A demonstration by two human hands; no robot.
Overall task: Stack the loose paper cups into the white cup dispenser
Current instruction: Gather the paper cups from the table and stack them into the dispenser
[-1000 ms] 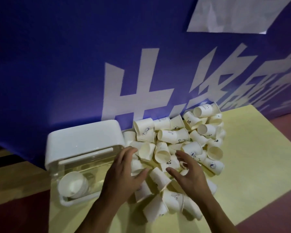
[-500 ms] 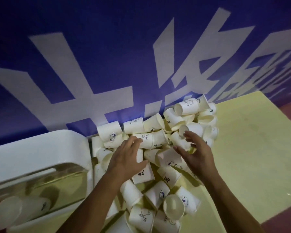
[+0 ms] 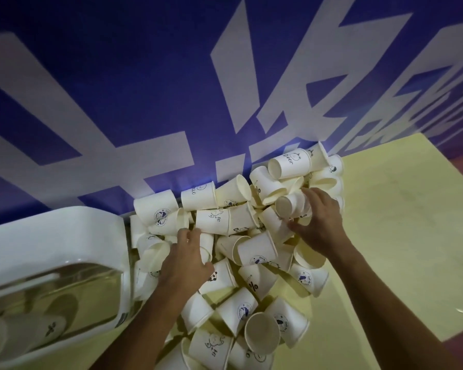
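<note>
While most of the loose paper cups (image 3: 238, 252) lie tumbled in a heap against the blue banner (image 3: 118, 76), one sideways cup (image 3: 289, 206) at the heap's far right is now wrapped by the fingers of the right hand (image 3: 318, 220). Half a second ago that hand hovered spread above the same spot. The left hand (image 3: 185, 257) has gone from lying flat on the pile to digging in near the dispenser. Its fingers curl down among the cups, though the knuckles hide whether they actually grip one, so I cannot tell. Picking has begun, and I judge that nesting and loading come next.

The white cup dispenser (image 3: 51, 236) lies just left of the heap, with a few loaded cups (image 3: 19, 335) showing through its clear window. Everything rests on a pale yellow worktop (image 3: 398, 236).

Prints on the cups read "Bear", "HELLO", "Hi" and "%". A round blue badge (image 3: 162, 217) is too small to read. The banner carries big white characters, cropped by the view.
</note>
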